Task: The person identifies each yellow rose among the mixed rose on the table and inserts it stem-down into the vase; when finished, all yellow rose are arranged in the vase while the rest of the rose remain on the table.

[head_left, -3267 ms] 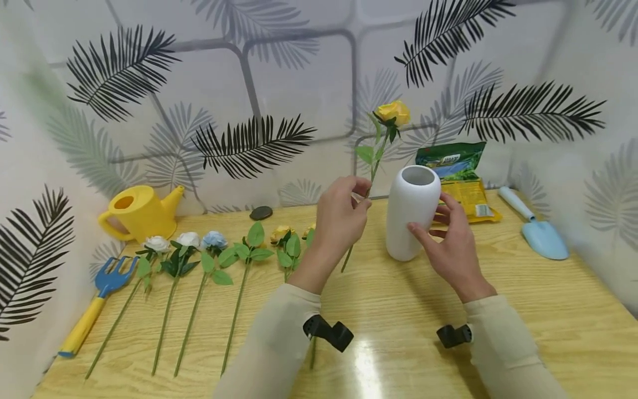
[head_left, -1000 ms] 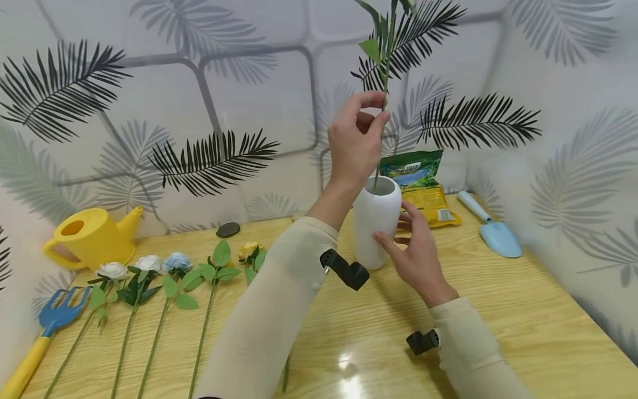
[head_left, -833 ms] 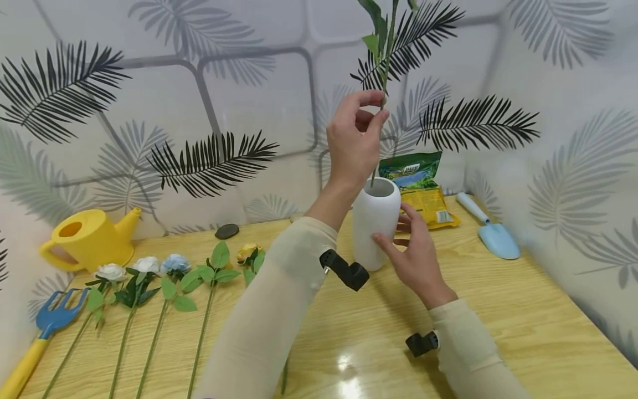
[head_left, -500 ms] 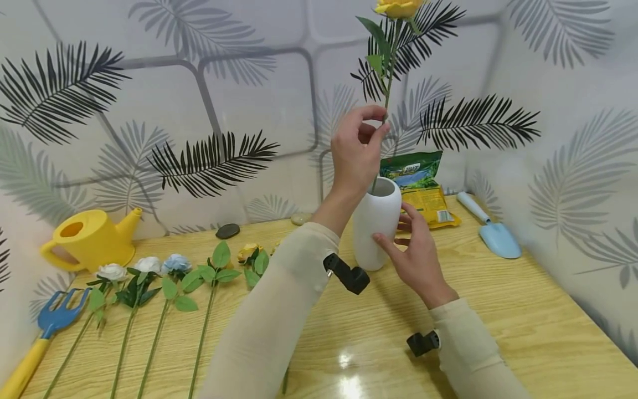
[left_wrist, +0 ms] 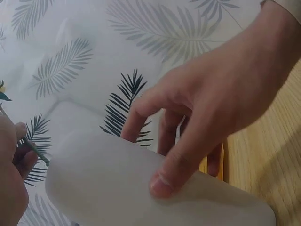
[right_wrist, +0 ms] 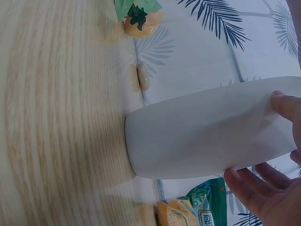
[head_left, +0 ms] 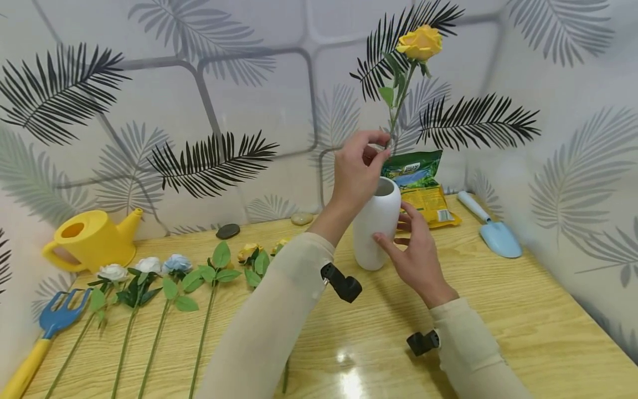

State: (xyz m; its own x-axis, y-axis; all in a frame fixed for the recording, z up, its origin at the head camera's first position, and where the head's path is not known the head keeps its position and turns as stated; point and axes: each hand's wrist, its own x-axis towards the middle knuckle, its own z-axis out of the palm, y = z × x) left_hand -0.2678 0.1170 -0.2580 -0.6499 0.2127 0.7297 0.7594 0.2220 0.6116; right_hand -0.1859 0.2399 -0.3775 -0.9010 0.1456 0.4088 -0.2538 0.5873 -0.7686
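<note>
A wooden table (head_left: 523,310) runs from near to far against a wall with a palm-leaf print. Near its middle, toward the far edge, a white vase (head_left: 376,224) stands upright. The right hand (head_left: 416,255) cups the vase's right side, thumb at the front and fingers curved round the back. The left hand (head_left: 356,169) hovers just above the vase mouth and pinches the stem of a yellow rose (head_left: 420,43) between thumb and fingertips. The stem seems to pass down into the mouth, though the hand hides that part; the bloom stands high above, tilted right. At far left sits a yellow watering can (head_left: 89,238). A row of roses (head_left: 149,266) lies on the left of the table, blooms pointing far. A blue trowel (head_left: 490,227) lies at the far right, a green and yellow packet (head_left: 423,183) leans behind the vase, and a blue hand rake (head_left: 50,327) lies at the near left edge.
</note>
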